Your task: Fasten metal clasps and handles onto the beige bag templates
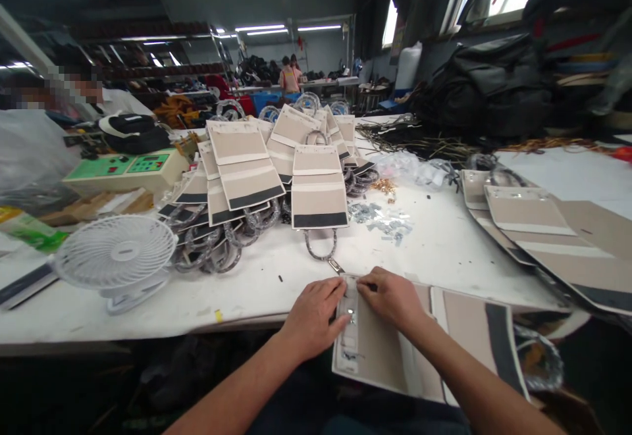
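A beige bag panel (380, 356) with white trim and a dark band lies across the table's front edge, partly over my lap. My left hand (316, 313) grips its left end, with the fingertips at the far corner and the thumb on the white strip. Small metal pieces (350, 316) show along that strip. Close beside, my right hand (390, 297) has its fingers pinched together at the same corner; what is between them is hidden. A plastic-wrapped handle (538, 356) sticks out at the panel's right end. Just beyond my hands lies a small metal tag (336, 266).
Similar panels with wrapped handles are piled (247, 165) ahead, and more panels (543, 231) lie at right. Flat metal plates (382, 221) and gold-coloured bits (384, 186) are scattered mid-table. A white fan (118, 251) and a green-topped machine (128, 168) stand left. People are in the background.
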Motion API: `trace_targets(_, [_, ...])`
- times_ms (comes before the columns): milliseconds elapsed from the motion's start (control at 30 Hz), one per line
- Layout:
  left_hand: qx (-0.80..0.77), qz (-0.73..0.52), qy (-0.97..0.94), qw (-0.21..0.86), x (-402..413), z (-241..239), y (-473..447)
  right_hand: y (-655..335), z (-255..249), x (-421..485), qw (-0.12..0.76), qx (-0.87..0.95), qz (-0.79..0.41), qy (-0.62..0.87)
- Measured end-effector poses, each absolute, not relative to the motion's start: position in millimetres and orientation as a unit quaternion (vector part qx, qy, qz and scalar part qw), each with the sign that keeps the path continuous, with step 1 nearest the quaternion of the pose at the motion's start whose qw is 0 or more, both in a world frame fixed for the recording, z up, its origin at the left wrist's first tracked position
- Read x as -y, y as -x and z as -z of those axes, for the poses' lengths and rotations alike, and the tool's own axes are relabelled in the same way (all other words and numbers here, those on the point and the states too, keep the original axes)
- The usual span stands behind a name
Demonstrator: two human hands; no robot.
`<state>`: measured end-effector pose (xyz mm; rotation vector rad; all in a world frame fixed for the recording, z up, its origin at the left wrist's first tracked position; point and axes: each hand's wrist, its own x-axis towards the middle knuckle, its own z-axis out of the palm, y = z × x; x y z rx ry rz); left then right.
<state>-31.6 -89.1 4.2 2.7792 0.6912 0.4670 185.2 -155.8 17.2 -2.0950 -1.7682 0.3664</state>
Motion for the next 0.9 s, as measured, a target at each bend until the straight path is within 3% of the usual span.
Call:
trace_targets(300, [-0.254, -0.148, -0.948, 0.117, 87, -6, 29, -160, -2, 171, 0.146, 0.63, -0.02, 0.763])
trace_targets(900, [-0.255, -0.117, -0.958, 0.065, 90, 0, 27, -151, -10, 156, 0.02, 0.689, -0.04, 0.724])
